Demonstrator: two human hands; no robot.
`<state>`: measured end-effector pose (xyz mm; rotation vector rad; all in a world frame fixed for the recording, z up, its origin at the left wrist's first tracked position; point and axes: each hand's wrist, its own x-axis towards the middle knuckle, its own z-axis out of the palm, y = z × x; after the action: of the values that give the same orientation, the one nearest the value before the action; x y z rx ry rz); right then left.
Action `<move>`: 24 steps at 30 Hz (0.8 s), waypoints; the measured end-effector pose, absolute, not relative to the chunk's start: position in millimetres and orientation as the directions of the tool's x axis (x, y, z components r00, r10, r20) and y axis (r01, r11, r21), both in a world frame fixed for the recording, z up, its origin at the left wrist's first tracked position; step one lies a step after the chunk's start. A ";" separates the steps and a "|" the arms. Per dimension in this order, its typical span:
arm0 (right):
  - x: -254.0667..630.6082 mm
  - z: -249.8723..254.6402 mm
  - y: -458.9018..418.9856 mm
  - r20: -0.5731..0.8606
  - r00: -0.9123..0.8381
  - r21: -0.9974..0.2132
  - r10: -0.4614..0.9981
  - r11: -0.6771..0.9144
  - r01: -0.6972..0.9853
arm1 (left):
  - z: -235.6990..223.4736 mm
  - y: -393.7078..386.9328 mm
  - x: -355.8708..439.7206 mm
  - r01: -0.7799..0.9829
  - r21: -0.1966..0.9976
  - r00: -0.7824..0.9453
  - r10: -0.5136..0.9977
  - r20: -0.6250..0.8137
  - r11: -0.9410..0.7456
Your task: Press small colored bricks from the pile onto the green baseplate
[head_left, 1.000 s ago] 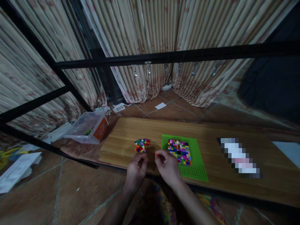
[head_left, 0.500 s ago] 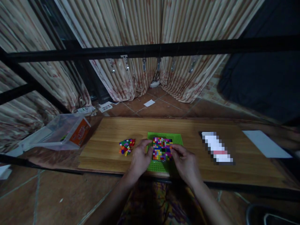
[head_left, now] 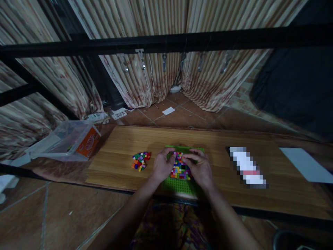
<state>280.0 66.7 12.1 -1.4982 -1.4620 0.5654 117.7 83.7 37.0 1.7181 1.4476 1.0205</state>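
Note:
A green studded baseplate (head_left: 179, 187) lies on the wooden board, with a mosaic of small coloured building blocks (head_left: 180, 170) on it. My left hand (head_left: 163, 165) curves over the mosaic's left side, its thumb and fingers apart at the blocks. From the right, my right hand (head_left: 200, 168) reaches across the upper part, thumb and index finger close together on the blocks. Whether a loose block sits between those fingertips is hidden. A pile of loose building blocks (head_left: 141, 161) lies left of the baseplate.
A clear plastic box (head_left: 70, 139) with an orange label stands off the board's left end. A pixelated flat item (head_left: 247, 166) and a white sheet (head_left: 305, 165) lie to the right. A black metal bar (head_left: 156, 43) with hanging clips crosses beyond the wooden board (head_left: 117, 146).
Both hands have moved in over the mosaic and cover more of it. My right hand has shifted from the right edge to the upper part. The camera view has tilted slightly.

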 end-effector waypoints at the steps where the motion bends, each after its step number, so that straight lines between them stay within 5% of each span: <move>1: 280.8 10.1 68.2 0.265 0.182 -0.854 0.947 0.142 0.501 | 35.5 85.6 118.6 0.449 0.880 0.085 0.988 0.128 -0.153; 11: 281.2 1.9 78.7 0.075 0.179 -0.976 0.981 0.036 0.213 | 13.4 100.3 127.5 0.230 0.973 0.169 0.985 -0.027 -0.013; 24: 278.4 11.4 77.1 -0.035 0.158 -0.992 0.987 -0.053 0.113 | 20.5 104.0 142.0 0.208 0.976 0.102 0.991 -0.083 0.060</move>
<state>278.4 77.1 11.4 -1.3973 -1.1552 1.0664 142.0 104.0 20.5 1.3531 1.3065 0.9699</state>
